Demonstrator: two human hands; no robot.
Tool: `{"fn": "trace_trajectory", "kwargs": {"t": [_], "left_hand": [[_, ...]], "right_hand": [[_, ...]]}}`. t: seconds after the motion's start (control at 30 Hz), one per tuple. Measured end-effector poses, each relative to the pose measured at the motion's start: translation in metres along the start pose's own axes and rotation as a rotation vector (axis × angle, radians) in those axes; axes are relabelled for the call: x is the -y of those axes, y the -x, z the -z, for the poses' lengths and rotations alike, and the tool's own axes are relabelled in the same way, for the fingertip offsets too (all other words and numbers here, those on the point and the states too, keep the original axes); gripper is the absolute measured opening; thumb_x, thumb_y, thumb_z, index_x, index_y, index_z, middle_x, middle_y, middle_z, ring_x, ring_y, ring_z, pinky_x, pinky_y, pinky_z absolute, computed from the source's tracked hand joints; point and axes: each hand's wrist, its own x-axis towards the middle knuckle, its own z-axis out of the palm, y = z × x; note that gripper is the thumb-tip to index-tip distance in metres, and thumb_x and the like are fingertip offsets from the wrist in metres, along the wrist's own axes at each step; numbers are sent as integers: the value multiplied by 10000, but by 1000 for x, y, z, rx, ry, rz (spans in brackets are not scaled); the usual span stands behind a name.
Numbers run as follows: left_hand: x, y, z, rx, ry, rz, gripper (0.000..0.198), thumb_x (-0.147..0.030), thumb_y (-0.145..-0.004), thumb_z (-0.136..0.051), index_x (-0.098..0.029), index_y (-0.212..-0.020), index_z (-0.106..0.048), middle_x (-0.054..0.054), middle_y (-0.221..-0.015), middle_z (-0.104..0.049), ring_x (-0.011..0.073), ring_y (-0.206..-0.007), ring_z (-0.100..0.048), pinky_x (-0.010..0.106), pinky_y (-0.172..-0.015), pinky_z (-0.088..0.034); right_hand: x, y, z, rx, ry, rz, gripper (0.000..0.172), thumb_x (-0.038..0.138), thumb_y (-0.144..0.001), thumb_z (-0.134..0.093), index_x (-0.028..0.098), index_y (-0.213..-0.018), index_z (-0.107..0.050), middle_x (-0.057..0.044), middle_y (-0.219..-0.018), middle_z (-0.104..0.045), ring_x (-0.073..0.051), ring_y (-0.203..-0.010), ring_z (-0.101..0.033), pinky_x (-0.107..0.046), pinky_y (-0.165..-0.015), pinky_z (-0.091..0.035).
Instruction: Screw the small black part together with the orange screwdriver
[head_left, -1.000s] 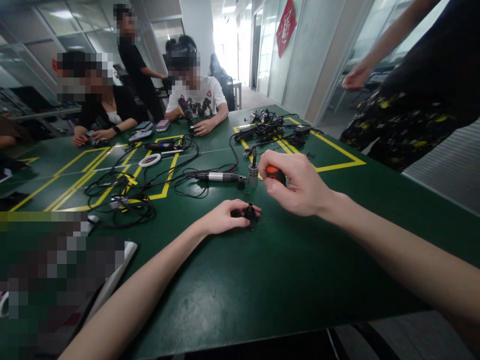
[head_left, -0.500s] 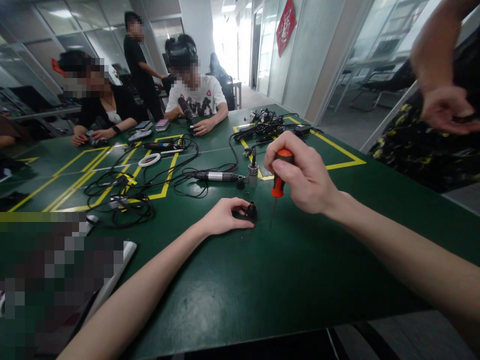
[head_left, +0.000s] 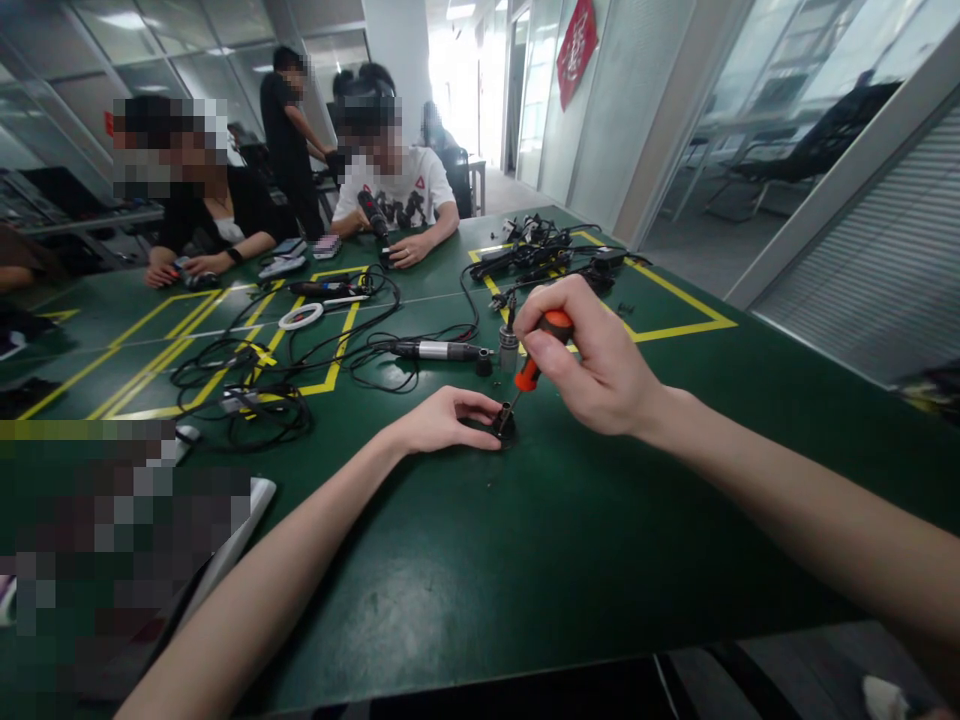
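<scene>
My left hand (head_left: pixel 442 420) rests on the green table with thumb and fingers closed around a small round black part (head_left: pixel 508 432), which has a short tube standing up from it. My right hand (head_left: pixel 600 365) grips a screwdriver (head_left: pixel 528 374) with an orange and black handle. The screwdriver leans, its thin shaft pointing down and left, with the tip at the black part; exact contact is too small to make out. Just beyond stand a grey metal cylinder (head_left: pixel 509 350) and a small black cap-like piece (head_left: pixel 484 364).
A silver and black corded pen-shaped tool (head_left: pixel 442 351) lies behind my hands. Tangled black cables (head_left: pixel 262 420) spread on the left, near a white ring (head_left: pixel 301 317). More cables (head_left: pixel 536 255) are heaped at the back. Two people sit across the table (head_left: pixel 600 560); another stands behind them.
My right hand has moved left, tilting the screwdriver and bringing its tip from beside the black part onto or into it. The person at the right has left the view.
</scene>
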Motion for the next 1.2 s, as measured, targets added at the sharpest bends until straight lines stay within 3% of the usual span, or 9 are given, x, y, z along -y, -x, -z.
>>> {"fn": "trace_trajectory", "kwargs": {"t": [0.43, 0.83, 1.0, 1.2], "left_hand": [[2, -2, 8, 10, -14, -2, 307, -334, -792, -860, -169, -1051, -848, 69, -1066, -845, 207, -973, -759, 363, -1036, -551], [-1, -2, 10, 46, -76, -17, 382, -481, -825, -857, -164, -1035, -822, 67, -1089, -822, 208, -998, -722, 348, -1025, -528], [-1, -3, 10, 46, -44, 0, 310, -408, -833, -852, -163, -1015, -800, 54, -1047, -810, 197, -975, -712, 345, -1016, -519], [3, -3, 11, 31, 4, 3, 238, -290, -810, -843, -165, -1006, -789, 48, -1030, -808, 194, -992, -721, 351, -1031, -515]], "right_hand": [[1, 0, -1, 37, 105, 4, 42, 272, -1008, -521, 245, -984, -500, 43, -718, -515, -139, -603, -491, -292, -595, -383], [2, -1, 0, 30, 119, 29, 165, 249, -973, -612, 213, -1129, -571, 20, -843, -597, -124, -656, -549, -275, -625, -464], [2, -3, 0, 33, 76, 81, 102, 194, -982, -575, 203, -1077, -614, -33, -940, -679, -145, -754, -594, -291, -676, -478], [5, -4, 0, 27, 17, 92, 233, 179, -1000, -545, 201, -1195, -669, -70, -989, -691, -196, -877, -622, -342, -740, -515]]}}
